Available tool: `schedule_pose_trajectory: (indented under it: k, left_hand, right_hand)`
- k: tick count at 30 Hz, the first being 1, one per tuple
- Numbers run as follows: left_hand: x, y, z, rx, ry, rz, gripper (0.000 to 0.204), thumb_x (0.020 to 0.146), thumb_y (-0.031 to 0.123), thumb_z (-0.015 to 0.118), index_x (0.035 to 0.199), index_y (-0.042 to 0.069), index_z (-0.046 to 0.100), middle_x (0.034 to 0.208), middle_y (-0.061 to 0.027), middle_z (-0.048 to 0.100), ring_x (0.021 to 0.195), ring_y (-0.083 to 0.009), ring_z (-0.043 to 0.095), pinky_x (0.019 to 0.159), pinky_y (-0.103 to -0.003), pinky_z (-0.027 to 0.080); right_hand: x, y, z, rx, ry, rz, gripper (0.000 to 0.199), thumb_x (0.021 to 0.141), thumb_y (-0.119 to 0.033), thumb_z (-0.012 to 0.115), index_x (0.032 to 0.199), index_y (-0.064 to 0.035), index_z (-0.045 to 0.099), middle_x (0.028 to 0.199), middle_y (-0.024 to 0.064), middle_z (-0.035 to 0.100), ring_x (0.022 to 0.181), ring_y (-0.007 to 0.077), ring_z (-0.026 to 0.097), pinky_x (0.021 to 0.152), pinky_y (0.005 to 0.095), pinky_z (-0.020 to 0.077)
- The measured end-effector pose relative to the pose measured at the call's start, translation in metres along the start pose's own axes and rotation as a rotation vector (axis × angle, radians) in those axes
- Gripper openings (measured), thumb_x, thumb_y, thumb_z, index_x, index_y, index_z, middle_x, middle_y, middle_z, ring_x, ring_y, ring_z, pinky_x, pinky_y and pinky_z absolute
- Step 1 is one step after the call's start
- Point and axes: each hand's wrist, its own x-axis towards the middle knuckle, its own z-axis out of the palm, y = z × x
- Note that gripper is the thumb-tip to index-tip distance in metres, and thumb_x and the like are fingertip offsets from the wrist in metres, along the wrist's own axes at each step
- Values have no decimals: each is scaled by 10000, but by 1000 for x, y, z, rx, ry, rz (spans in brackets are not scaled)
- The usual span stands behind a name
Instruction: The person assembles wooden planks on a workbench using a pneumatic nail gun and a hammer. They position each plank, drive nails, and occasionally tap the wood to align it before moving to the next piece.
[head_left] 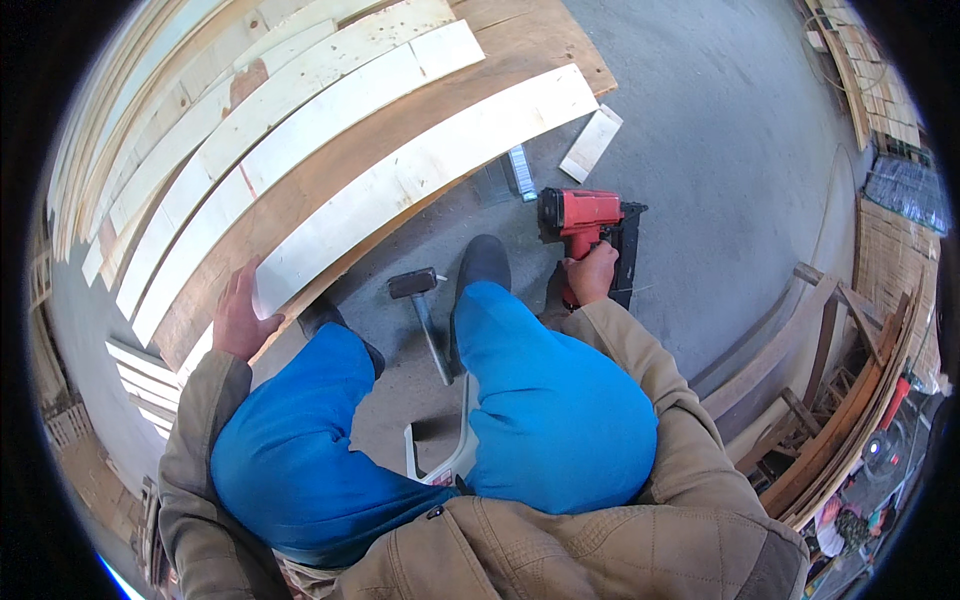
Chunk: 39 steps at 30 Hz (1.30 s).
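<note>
My right hand (590,272) grips the handle of a red and black nail gun (585,228) that hangs just above the concrete floor beside my right knee. My left hand (238,315) rests flat on the near end of a pale wooden plank (420,170), fingers spread along its edge. That plank lies across a brown plywood sheet (330,170) with two more pale planks (300,100) set parallel above it. I am seated, with blue trousers and dark shoes in view between the hands.
A hammer (425,305) lies on the floor between my feet. A short offcut (591,143) and a strip of nails (521,172) lie past the plank's far end. Stacked boards line the left edge, and timber frames stand at the right.
</note>
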Motion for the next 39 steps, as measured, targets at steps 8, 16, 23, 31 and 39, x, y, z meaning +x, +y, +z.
schedule_pose_trajectory:
  k: [8,16,23,31,39]
  left_hand:
    - [-30,-35,-11,-135,27,-226,1069,682,139,971,1602,95,429,1545,-190,528,1439,-371,521,1189,-475,467]
    - [-99,-74,-6,-243,173,-293,945,738,211,950,1558,70,503,1513,-196,573,1431,-372,541,1198,-461,451]
    - [-186,-112,51,-305,330,-473,767,844,303,899,1503,69,583,1438,-195,646,1331,-314,633,1101,-433,530]
    - [-255,-100,108,-554,318,-645,739,851,306,890,1485,65,597,1414,-194,661,1307,-311,647,1090,-431,537]
    - [-273,-96,130,-661,291,-712,711,858,309,882,1467,60,612,1389,-192,677,1283,-309,661,1079,-430,543]
  right_hand:
    - [14,1,0,7,98,22,502,734,-90,827,1126,87,567,1103,325,665,1082,526,652,945,540,558]
    - [25,-4,-91,-79,-90,170,578,788,-209,775,1248,79,575,1236,343,701,1213,499,667,1028,517,537]
    - [-39,-14,-176,347,-244,-56,302,816,-120,751,1083,18,720,791,125,719,547,213,667,513,403,550]
    - [-109,-91,-249,318,-249,-391,252,808,-209,694,787,38,738,571,131,661,536,201,683,559,396,548]
    - [-97,-193,-259,264,-238,-568,229,799,-233,696,824,-6,716,621,129,677,581,257,689,609,390,554]
